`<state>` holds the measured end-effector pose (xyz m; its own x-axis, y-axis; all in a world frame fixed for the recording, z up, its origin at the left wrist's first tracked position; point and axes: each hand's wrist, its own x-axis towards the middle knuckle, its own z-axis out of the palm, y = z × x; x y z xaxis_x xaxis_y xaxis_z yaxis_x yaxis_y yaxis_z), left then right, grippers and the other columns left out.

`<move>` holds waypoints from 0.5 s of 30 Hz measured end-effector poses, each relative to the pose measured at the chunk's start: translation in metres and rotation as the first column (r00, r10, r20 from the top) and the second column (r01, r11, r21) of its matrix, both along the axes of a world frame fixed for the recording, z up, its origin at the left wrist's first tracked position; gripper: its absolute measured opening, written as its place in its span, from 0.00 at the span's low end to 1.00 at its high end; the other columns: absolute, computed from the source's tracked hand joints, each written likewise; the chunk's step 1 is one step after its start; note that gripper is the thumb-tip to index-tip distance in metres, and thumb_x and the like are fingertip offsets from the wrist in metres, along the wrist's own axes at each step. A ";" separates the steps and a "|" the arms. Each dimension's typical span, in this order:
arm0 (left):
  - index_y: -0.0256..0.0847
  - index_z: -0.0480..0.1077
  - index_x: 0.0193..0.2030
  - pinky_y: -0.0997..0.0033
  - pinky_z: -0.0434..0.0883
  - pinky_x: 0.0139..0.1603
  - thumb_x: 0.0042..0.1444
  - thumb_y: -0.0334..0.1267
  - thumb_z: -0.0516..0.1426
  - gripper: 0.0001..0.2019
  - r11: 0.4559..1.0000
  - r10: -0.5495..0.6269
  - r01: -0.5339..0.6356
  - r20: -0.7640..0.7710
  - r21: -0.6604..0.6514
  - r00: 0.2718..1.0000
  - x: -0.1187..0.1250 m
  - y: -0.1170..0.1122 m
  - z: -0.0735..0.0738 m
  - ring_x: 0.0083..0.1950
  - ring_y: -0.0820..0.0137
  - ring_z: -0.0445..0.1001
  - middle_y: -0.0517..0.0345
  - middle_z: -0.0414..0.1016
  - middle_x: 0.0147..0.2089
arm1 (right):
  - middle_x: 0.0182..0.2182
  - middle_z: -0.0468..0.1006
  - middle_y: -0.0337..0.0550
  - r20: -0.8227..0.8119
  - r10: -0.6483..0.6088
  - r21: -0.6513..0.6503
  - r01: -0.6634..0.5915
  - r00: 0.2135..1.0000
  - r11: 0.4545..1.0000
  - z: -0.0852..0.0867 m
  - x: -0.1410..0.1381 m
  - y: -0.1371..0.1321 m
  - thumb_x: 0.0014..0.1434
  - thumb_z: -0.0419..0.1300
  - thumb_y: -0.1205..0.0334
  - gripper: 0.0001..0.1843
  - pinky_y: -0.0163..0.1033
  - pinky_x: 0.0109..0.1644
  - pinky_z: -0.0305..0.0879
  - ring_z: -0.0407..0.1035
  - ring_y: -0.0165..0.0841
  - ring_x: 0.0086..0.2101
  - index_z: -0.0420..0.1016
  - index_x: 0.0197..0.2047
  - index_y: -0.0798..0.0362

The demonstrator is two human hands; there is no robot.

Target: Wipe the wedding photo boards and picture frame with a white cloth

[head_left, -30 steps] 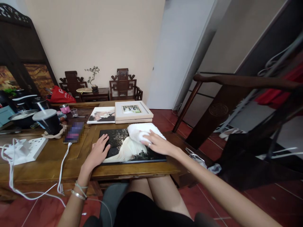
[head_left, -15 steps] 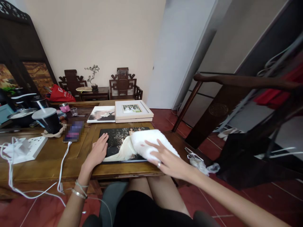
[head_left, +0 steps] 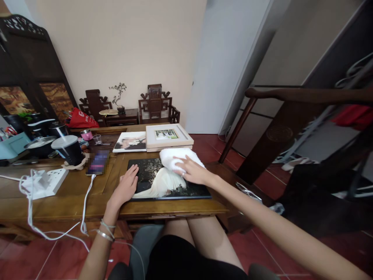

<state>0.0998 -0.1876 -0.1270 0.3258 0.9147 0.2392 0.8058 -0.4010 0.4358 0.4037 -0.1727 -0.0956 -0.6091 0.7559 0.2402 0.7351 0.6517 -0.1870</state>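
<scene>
A large dark photo panel with a white-dressed figure lies flat at the near edge of the wooden table. My left hand rests flat on the panel's left edge, fingers spread. My right hand presses a folded white cloth onto the panel's upper right part, fingers stretched over it.
Behind the panel lie a light wooden picture frame and an unframed photo. To the left are a phone on a white cable, a power strip, a black lidded cup and pots. A dark wooden chair stands right.
My right hand slid the white cloth down to the panel's right near corner, then back up to its upper right part. My left hand stayed on the left edge.
</scene>
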 end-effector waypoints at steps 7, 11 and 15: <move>0.38 0.58 0.65 0.51 0.53 0.68 0.64 0.36 0.41 0.23 1.000 0.007 -0.007 0.003 0.005 1.000 0.001 0.001 -0.002 0.71 0.65 0.50 0.47 0.54 0.70 | 0.59 0.66 0.62 0.036 -0.072 -0.005 0.072 0.997 0.997 -0.003 -0.002 0.023 0.68 0.44 0.55 0.22 0.66 0.63 0.42 0.50 0.50 0.63 0.71 0.54 0.58; 0.39 0.58 0.65 0.51 0.53 0.67 0.64 0.36 0.41 0.23 1.000 0.008 -0.008 0.015 0.021 1.000 0.001 0.003 -0.006 0.71 0.65 0.50 0.48 0.55 0.70 | 0.61 0.64 0.58 0.017 -0.001 -0.044 0.002 1.000 0.999 -0.001 0.005 -0.031 0.66 0.47 0.59 0.17 0.66 0.64 0.40 0.45 0.48 0.65 0.75 0.46 0.56; 0.40 0.58 0.65 0.52 0.53 0.68 0.64 0.37 0.41 0.23 1.000 0.007 -0.008 0.017 0.023 1.000 0.001 0.005 -0.008 0.71 0.66 0.50 0.49 0.55 0.70 | 0.63 0.61 0.52 -0.006 0.026 -0.115 -0.027 1.000 0.993 0.008 0.009 -0.090 0.64 0.48 0.61 0.15 0.65 0.65 0.40 0.43 0.47 0.66 0.76 0.41 0.53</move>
<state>0.1003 -0.1829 -0.1348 0.3148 0.9112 0.2656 0.8013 -0.4052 0.4402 0.4129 -0.2624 -0.0879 -0.6282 0.7622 0.1559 0.7168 0.6450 -0.2651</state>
